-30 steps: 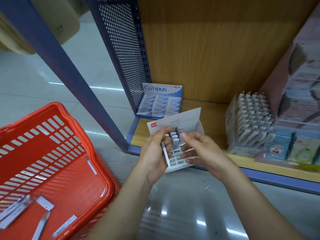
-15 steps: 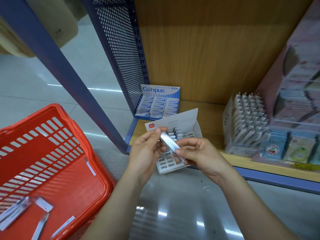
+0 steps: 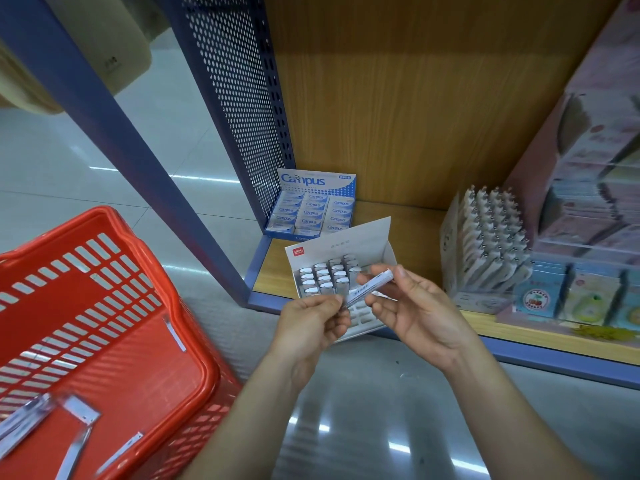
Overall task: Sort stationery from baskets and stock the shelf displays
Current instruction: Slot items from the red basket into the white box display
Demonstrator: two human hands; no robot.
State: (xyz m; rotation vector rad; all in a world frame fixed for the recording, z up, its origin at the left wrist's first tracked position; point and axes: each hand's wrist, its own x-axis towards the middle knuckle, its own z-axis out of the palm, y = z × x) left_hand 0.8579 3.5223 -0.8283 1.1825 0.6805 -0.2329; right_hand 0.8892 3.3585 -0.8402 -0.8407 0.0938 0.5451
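Head view, lower left of the frame: a red basket [image 3: 104, 213] sat on the pale floor, with several flat packs [image 3: 81, 414] lying loose on its bottom and one more leaning against its right inner wall. Just right of the basket a blue upright [image 3: 138, 161] ran up toward the upper left corner, and behind it stood a perforated side panel [image 3: 239, 98]. At the foot of that panel, on the wooden shelf [image 3: 415, 230], a blue Campus box [image 3: 315, 206] stood full of small packets. Directly in front of it a white display box [image 3: 346, 242] overhung the shelf's front edge, its lid flap raised; its back rows were filled, its front slots showed bare. Near the frame's centre, the left hand [image 3: 308, 327] pinched the lower end of a slim white pack [image 3: 369, 287] between thumb and curled fingers. The pack was tilted, rising to the right, above the display box. The right hand [image 3: 415, 317] gripped its upper end between thumb and forefinger. Further right on the shelf stood a pen display [image 3: 491, 244], then cherry-printed packets [image 3: 536, 299] at the right edge
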